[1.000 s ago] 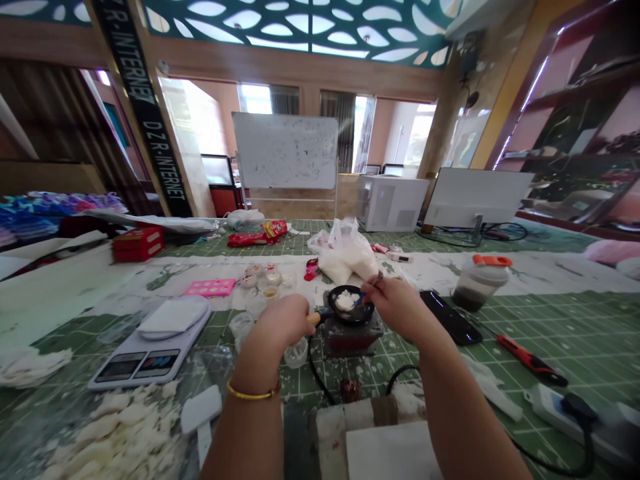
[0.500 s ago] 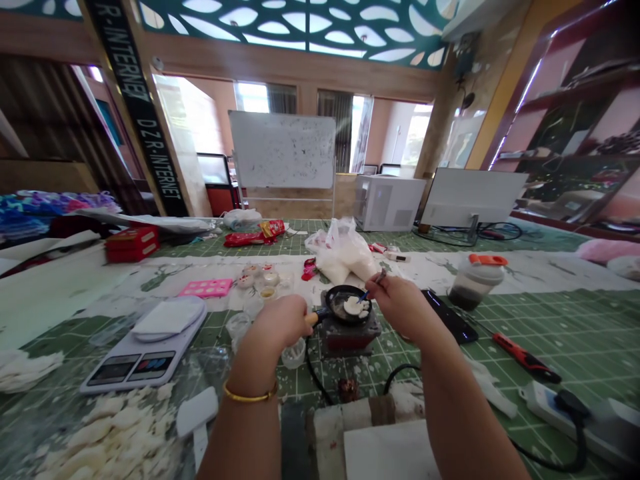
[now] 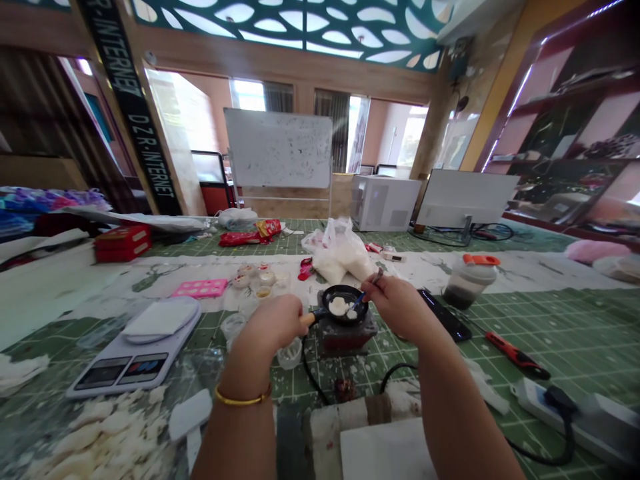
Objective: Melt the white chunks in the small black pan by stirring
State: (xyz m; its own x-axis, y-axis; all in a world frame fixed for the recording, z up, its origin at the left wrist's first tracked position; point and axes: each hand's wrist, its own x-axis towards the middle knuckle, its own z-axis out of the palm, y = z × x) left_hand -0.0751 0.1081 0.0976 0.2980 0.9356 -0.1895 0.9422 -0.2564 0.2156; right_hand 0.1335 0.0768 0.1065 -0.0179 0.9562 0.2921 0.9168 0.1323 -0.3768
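Observation:
A small black pan with white lumps in it sits on a little red hot plate in the middle of the table. My left hand is closed round the pan's handle. My right hand pinches a thin stirring tool whose tip dips into the white lumps. A gold bangle rings my left wrist.
A kitchen scale and white chunks lie at the left. Small clear cups stand by my left hand. A black phone, a lidded jar, a red knife and a power strip lie at the right. A bag of white stuff stands behind the pan.
The white lumps in the pan have shifted as my right hand moves the tool about. My left hand keeps its hold on the handle. The view has drifted slightly.

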